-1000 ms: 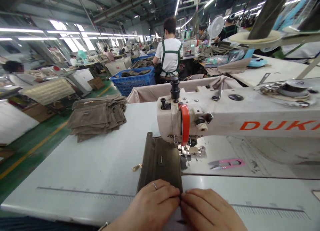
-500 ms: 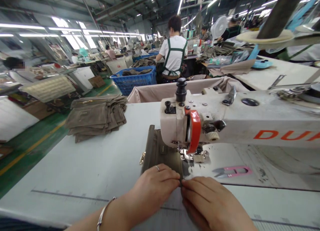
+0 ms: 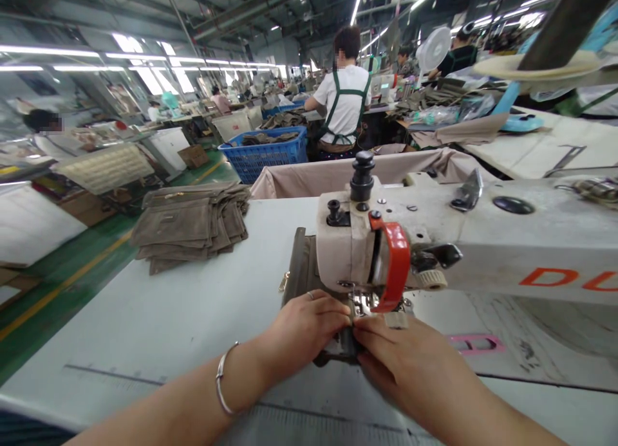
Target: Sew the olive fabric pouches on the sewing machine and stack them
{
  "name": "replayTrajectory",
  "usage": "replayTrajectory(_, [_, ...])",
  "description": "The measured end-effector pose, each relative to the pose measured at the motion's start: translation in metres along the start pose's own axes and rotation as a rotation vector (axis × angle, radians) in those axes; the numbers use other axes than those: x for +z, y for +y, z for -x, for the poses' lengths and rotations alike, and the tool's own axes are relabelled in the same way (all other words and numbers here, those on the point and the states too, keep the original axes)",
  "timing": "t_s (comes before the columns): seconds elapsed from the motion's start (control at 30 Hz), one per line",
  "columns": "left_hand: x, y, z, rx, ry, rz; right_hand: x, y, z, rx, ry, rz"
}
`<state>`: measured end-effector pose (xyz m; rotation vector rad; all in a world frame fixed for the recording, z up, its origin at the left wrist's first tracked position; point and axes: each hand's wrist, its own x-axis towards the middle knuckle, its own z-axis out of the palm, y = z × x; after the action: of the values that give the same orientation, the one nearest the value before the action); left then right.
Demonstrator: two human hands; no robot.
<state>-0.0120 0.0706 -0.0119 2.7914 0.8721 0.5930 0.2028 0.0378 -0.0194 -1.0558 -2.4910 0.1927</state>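
Observation:
A dark olive-brown fabric pouch with a small gold zipper pull lies on the table, partly under the head of a white sewing machine. My left hand rests on the pouch with its fingers closed at the right edge, just before the presser foot. Opposite it, my right hand pinches the same edge from the right. Both sets of fingertips almost meet there. The machine head hides part of the pouch, and my hands cover more.
Pink thread snips lie right of my right hand, partly hidden by it. A stack of similar brown pouches sits at the table's left. Beyond stand a fabric-lined bin, a blue crate and a seated co-worker.
Both hands have moved forward with the pouch, bringing its edge closer to the presser foot. My right hand now covers part of the snips. The view has shifted slightly.

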Motion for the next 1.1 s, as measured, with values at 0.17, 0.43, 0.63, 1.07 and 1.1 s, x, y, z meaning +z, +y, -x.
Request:
replayTrajectory(0.17, [0.001, -0.011, -0.009, -0.033, -0.009, -0.035, 0.005, 0.007, 0.0, -0.006, 0.082, -0.031])
replayTrajectory(0.43, [0.013, -0.027, -0.013, -0.169, -0.023, -0.039, 0.001, 0.009, -0.002, -0.045, 0.145, -0.107])
replayTrajectory(0.63, [0.015, -0.03, -0.011, -0.183, -0.02, -0.044, -0.004, 0.007, -0.004, -0.015, 0.104, -0.08])
replayTrajectory(1.07, [-0.008, 0.025, -0.015, -0.428, -0.092, -0.017, -0.003, 0.009, -0.003, 0.038, 0.017, -0.162])
replayTrajectory(1.1, [-0.008, 0.029, -0.013, -0.458, -0.113, 0.02, -0.003, 0.009, -0.002, 0.039, 0.009, -0.185])
